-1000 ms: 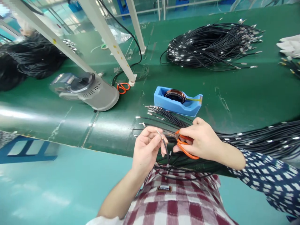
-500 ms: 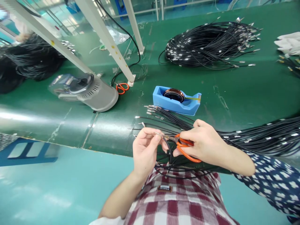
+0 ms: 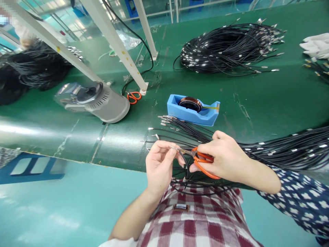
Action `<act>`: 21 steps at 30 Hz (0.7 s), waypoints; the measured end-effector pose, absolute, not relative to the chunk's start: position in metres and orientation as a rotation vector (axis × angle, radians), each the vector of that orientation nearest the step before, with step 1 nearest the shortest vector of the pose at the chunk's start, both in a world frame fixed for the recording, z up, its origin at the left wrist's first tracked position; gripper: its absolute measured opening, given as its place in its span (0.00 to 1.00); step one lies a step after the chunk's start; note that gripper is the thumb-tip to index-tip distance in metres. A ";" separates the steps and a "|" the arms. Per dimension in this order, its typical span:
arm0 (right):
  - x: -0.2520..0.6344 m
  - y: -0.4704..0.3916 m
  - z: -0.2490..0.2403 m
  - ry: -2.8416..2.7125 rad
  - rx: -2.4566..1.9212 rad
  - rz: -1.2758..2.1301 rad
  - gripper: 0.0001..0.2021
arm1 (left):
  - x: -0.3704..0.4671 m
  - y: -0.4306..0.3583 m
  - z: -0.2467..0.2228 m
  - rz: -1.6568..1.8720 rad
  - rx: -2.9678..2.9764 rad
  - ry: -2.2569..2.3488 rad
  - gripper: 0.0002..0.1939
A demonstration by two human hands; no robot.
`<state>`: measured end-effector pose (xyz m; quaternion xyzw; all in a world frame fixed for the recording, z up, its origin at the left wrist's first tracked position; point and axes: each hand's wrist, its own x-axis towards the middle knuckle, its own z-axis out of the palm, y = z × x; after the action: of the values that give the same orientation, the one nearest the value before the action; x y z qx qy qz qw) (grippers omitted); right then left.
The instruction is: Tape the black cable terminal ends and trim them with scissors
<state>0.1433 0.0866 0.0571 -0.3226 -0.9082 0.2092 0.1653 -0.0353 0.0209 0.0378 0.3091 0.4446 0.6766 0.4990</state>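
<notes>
Near the table's front edge, my left hand (image 3: 160, 164) pinches the end of a black cable (image 3: 184, 160) between thumb and fingers. My right hand (image 3: 222, 157) is wrapped round orange-handled scissors (image 3: 207, 168). Their blades point left and reach the cable end at my left fingertips; how far the blades are apart is too small to tell. Behind my hands lies a bundle of black cables (image 3: 190, 129) with pale tips, running off to the right. More loose cables hang between my hands and the checked apron (image 3: 190, 219).
A blue tape dispenser (image 3: 192, 111) stands just beyond my hands. Left of it are a grey machine (image 3: 110, 104), a second pair of orange scissors (image 3: 134, 97) and white posts (image 3: 120, 51). A cable coil (image 3: 218, 51) lies at the back. A person is partly visible far left.
</notes>
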 end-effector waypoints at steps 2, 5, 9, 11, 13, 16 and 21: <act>0.144 0.086 0.058 -2.591 -0.913 0.607 0.25 | -0.035 0.020 0.037 1.637 0.755 1.068 0.06; 0.144 0.086 0.058 -2.593 -0.908 0.631 0.25 | -0.036 0.019 0.036 1.640 0.765 1.044 0.03; 0.144 0.086 0.059 -2.591 -0.905 0.629 0.24 | -0.035 0.017 0.034 1.640 0.777 1.023 0.01; 0.144 0.086 0.059 -2.604 -0.899 0.596 0.24 | -0.035 0.017 0.034 1.640 0.779 1.026 0.01; 0.144 0.087 0.059 -2.620 -0.894 0.544 0.24 | -0.035 0.018 0.034 1.643 0.774 1.037 0.02; 0.144 0.086 0.060 -2.619 -0.894 0.515 0.24 | -0.034 0.019 0.036 1.646 0.766 1.054 0.04; 0.144 0.086 0.061 -2.600 -0.904 0.641 0.23 | -0.033 0.019 0.037 1.633 0.786 1.030 0.04</act>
<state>0.1441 0.0858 0.0614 -0.3158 -0.9085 0.2242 0.1571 -0.0328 0.0192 0.0373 0.3256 0.4269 0.6764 0.5043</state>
